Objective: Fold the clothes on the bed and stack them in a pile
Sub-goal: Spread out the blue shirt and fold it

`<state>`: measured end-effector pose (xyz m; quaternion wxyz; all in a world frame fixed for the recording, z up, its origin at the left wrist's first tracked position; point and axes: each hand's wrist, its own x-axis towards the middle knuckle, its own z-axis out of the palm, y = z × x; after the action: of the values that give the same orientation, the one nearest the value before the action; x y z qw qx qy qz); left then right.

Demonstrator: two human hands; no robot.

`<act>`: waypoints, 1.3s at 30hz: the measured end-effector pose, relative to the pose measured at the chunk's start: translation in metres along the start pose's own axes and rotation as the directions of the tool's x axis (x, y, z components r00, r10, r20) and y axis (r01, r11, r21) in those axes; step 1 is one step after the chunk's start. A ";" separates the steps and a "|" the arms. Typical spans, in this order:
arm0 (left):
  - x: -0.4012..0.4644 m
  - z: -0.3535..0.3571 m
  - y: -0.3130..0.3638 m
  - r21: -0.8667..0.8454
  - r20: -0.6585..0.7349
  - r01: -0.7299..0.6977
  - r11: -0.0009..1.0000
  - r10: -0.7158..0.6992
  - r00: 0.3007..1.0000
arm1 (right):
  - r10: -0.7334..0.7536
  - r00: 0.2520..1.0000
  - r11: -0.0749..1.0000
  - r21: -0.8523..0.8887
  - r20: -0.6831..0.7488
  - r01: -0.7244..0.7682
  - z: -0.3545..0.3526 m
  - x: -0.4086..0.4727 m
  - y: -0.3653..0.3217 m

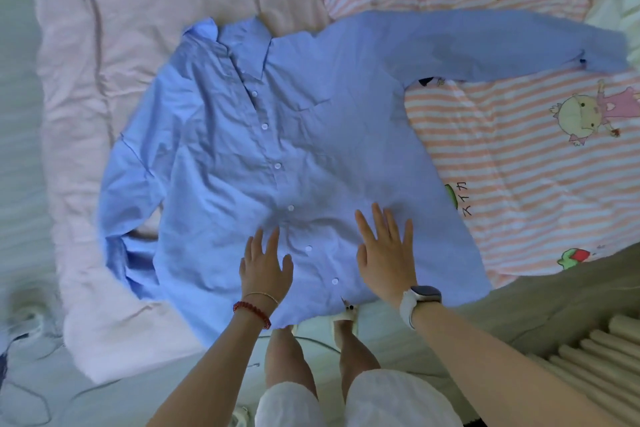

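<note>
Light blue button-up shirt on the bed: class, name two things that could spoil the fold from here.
1. The light blue button-up shirt has one sleeve stretched far out; folding the body first may trap it crooked.
2. The hem overhangs the bed edge, so it could slide off.

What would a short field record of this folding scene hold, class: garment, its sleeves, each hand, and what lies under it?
garment: blue button shirt, spread front up, unfolded
sleeves: one stretched out sideways, the other bent beside the body
left hand: flat near the hem
right hand: flat near the hem
underneath: pink blanket, striped cartoon sheet
</note>
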<state>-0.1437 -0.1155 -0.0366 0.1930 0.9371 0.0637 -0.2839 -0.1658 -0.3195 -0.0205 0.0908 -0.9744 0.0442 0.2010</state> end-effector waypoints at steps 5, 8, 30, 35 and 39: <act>0.005 -0.043 -0.082 -0.251 -0.210 0.194 0.948 -0.249 0.945 | -0.138 0.986 0.990 -0.007 0.093 0.140 0.008 0.033 -0.076; 0.018 -0.071 -0.145 -0.444 -0.289 0.340 0.829 -0.492 0.822 | -0.242 0.964 0.970 0.053 0.108 0.238 0.016 0.052 -0.132; 0.138 -0.238 -0.320 -0.976 0.203 0.172 -0.136 -0.259 0.944 | -0.329 0.900 0.705 0.709 0.286 0.033 0.065 0.093 -0.417; 0.133 -0.226 -0.319 -0.939 0.328 0.338 0.058 -0.130 0.936 | 0.108 0.951 0.492 0.815 0.290 -0.304 0.057 0.119 -0.424; 0.125 -0.211 -0.309 -0.909 0.354 0.356 0.215 -0.052 0.934 | 0.138 0.848 0.247 0.812 0.511 -0.529 0.042 0.150 -0.421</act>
<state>-0.0033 0.2531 -0.0457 0.6925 0.5591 0.3232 -0.3216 0.0067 0.0932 -0.0508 0.5935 -0.6553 0.3448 0.3154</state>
